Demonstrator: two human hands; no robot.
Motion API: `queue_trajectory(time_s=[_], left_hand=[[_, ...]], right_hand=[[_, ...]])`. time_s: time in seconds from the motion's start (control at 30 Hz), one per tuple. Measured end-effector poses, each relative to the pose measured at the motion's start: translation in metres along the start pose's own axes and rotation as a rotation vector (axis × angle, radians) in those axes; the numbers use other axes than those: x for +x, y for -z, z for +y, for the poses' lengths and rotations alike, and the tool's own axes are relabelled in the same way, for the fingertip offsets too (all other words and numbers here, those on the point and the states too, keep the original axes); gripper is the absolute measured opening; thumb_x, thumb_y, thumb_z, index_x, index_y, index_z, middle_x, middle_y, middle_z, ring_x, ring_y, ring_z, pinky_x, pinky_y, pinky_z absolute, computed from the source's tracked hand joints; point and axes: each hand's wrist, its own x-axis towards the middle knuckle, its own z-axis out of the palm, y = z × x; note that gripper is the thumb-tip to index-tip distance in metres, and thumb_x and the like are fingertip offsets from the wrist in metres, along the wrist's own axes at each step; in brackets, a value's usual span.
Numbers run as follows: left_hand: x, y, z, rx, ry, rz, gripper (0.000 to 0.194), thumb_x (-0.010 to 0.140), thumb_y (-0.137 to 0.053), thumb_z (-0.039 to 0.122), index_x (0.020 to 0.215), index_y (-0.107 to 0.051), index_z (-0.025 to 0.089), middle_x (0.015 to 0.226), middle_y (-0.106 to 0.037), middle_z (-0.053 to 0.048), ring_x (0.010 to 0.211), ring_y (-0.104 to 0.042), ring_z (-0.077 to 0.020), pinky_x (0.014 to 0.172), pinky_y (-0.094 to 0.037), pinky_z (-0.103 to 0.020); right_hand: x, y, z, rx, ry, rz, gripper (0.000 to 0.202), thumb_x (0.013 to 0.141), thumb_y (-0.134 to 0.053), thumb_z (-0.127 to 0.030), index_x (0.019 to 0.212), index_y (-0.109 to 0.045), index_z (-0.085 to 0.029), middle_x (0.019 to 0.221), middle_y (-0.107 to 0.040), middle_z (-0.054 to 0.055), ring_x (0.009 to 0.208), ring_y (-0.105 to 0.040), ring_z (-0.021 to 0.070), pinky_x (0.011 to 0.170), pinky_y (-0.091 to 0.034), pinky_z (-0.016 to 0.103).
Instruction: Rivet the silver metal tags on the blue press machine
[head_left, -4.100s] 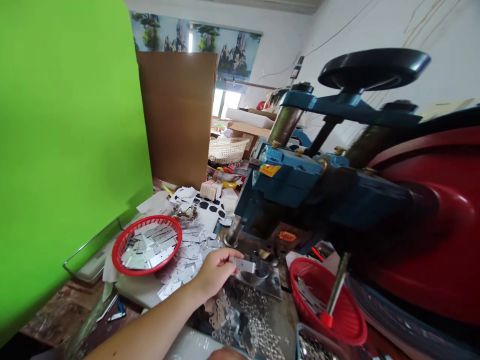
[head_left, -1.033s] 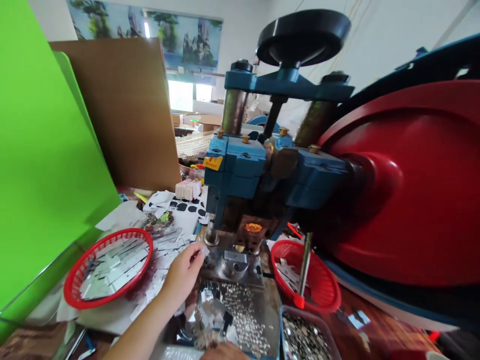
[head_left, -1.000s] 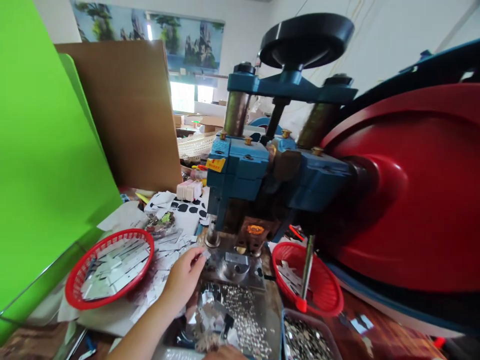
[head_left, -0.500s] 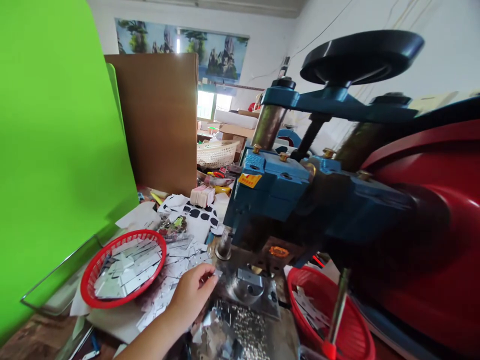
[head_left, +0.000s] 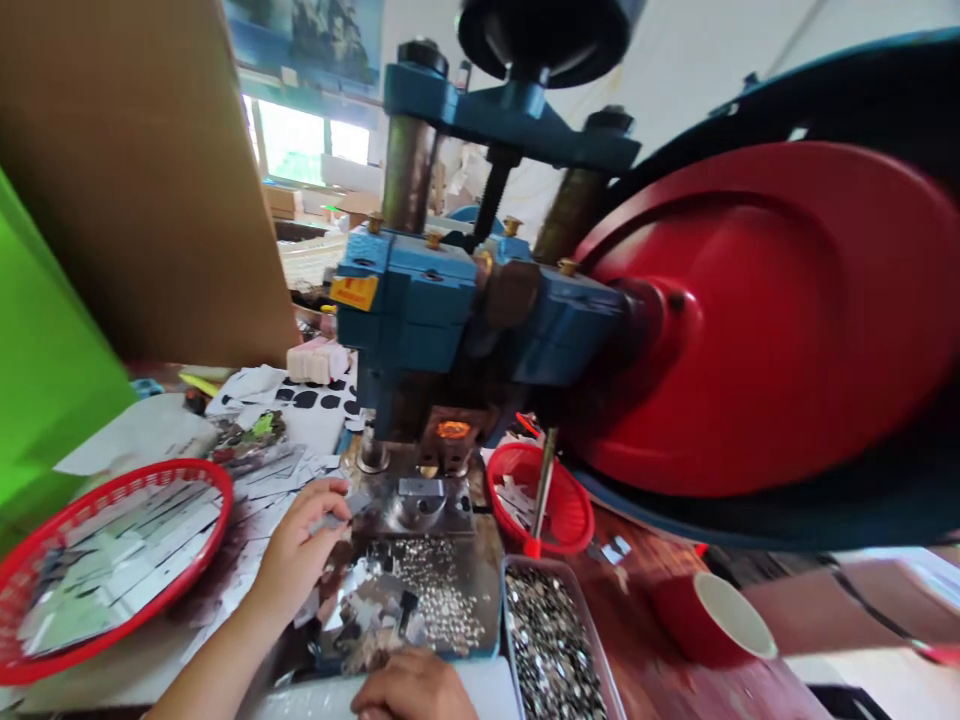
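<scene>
My left hand [head_left: 300, 540] is at the left side of the press bed, its thumb and fingers pinched on a thin metal plate [head_left: 358, 503]. Just right of it lies the steel die [head_left: 421, 508], under the raised head of a blue press [head_left: 409, 310]. Low in the view, my right hand [head_left: 416, 688] has its fingers curled at the front edge of the work surface; what they hold, if anything, is hidden. Between the hands are flat metal scraps [head_left: 367, 610] and many tiny shiny metal bits [head_left: 446, 605].
At left stands a red basket [head_left: 214, 530] of flat plates, with loose plates beside it. Behind the press bed is another red basket [head_left: 577, 525]. A clear bin [head_left: 581, 600] of small metal pieces, a red cup [head_left: 712, 620] and a big red flywheel [head_left: 765, 330] occupy the right.
The view has swung right and down, so the press sits further left. My right hand, the bin and the cup have come into view. My left hand stays beside the die.
</scene>
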Motion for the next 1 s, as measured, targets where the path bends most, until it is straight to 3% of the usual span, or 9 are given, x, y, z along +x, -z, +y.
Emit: queue_trajectory(time_s=[0.07,0.13,0.2,0.27,0.43,0.57,0.73,0.87,1.0], left_hand=[[0.000,0.000,-0.001,0.002,0.078,-0.012,0.013,0.069,-0.056,0.034,0.073,-0.058,0.022,0.104,-0.061,-0.004,0.078,-0.060,-0.0194,0.058,-0.045,-0.027],[-0.001,0.000,-0.002,0.002,0.160,-0.032,0.019,0.071,-0.055,0.039,0.081,-0.057,0.023,0.090,-0.063,-0.001,0.062,-0.055,-0.0152,0.052,-0.040,-0.025],[-0.002,-0.001,-0.004,0.001,0.240,-0.071,0.022,0.073,-0.054,0.041,0.087,-0.056,0.024,0.074,-0.060,0.003,0.052,-0.050,-0.0130,0.048,-0.036,-0.024],[-0.003,-0.001,-0.006,-0.011,0.289,-0.127,0.025,0.073,-0.055,0.042,0.091,-0.057,0.023,0.058,-0.051,0.006,0.046,-0.045,-0.0122,0.046,-0.033,-0.023],[-0.004,0.001,-0.008,-0.120,0.261,-0.142,0.040,0.071,-0.062,0.046,0.103,-0.058,0.022,0.061,-0.048,0.007,0.046,-0.043,-0.0107,0.044,-0.034,-0.022],[0.001,0.002,-0.008,-0.008,0.255,-0.075,0.048,0.071,-0.060,0.055,0.105,-0.058,0.022,0.073,-0.057,0.003,0.049,-0.047,-0.0110,0.043,-0.038,-0.023],[0.006,0.001,-0.010,0.051,0.190,0.004,0.069,0.070,-0.060,0.056,0.129,-0.047,0.021,0.094,-0.066,-0.004,0.065,-0.060,-0.0171,0.051,-0.046,-0.025],[0.005,0.004,-0.009,0.182,0.222,-0.066,0.059,0.073,-0.055,0.056,0.123,-0.055,0.023,0.094,-0.068,-0.003,0.058,-0.059,-0.0160,0.051,-0.046,-0.026],[0.003,0.006,-0.005,0.266,0.216,-0.058,0.053,0.077,-0.051,0.053,0.120,-0.058,0.024,0.074,-0.067,0.001,0.053,-0.058,-0.0163,0.052,-0.045,-0.027]], right_hand=[[0.006,0.030,-0.005,0.056,-0.178,0.003,0.027,0.093,-0.045,-0.034,0.091,-0.069,-0.023,0.076,-0.072,0.000,0.071,-0.066,0.0113,0.069,-0.049,0.018],[0.013,0.066,-0.003,-0.006,-0.348,0.118,0.021,0.091,-0.049,-0.027,0.093,-0.069,-0.023,0.084,-0.072,0.002,0.080,-0.066,0.0136,0.075,-0.049,0.022],[0.022,0.094,0.008,-0.117,-0.489,0.195,0.021,0.091,-0.048,-0.022,0.090,-0.069,-0.021,0.087,-0.071,0.003,0.083,-0.065,0.0158,0.077,-0.049,0.025],[0.029,0.110,0.027,-0.234,-0.529,0.156,0.019,0.089,-0.050,-0.018,0.093,-0.068,-0.020,0.093,-0.070,0.005,0.090,-0.064,0.0182,0.083,-0.048,0.029],[0.035,0.108,0.058,-0.478,-0.479,0.068,0.022,0.088,-0.054,-0.019,0.107,-0.065,-0.021,0.097,-0.065,0.006,0.091,-0.061,0.0191,0.084,-0.048,0.031],[0.032,0.100,0.060,-0.543,-0.407,0.065,0.025,0.089,-0.053,-0.021,0.112,-0.063,-0.021,0.100,-0.063,0.007,0.093,-0.059,0.0193,0.085,-0.049,0.032],[0.031,0.097,0.059,-0.545,-0.410,0.064,0.026,0.090,-0.053,-0.022,0.115,-0.062,-0.023,0.102,-0.062,0.006,0.093,-0.057,0.0186,0.084,-0.048,0.030],[0.035,0.097,0.059,-0.594,-0.377,0.050,0.024,0.091,-0.052,-0.024,0.112,-0.063,-0.025,0.098,-0.061,0.005,0.092,-0.054,0.0194,0.084,-0.045,0.031],[0.039,0.096,0.058,-0.630,-0.349,0.013,0.022,0.091,-0.052,-0.026,0.108,-0.065,-0.028,0.095,-0.061,0.004,0.090,-0.052,0.0200,0.081,-0.043,0.032]])
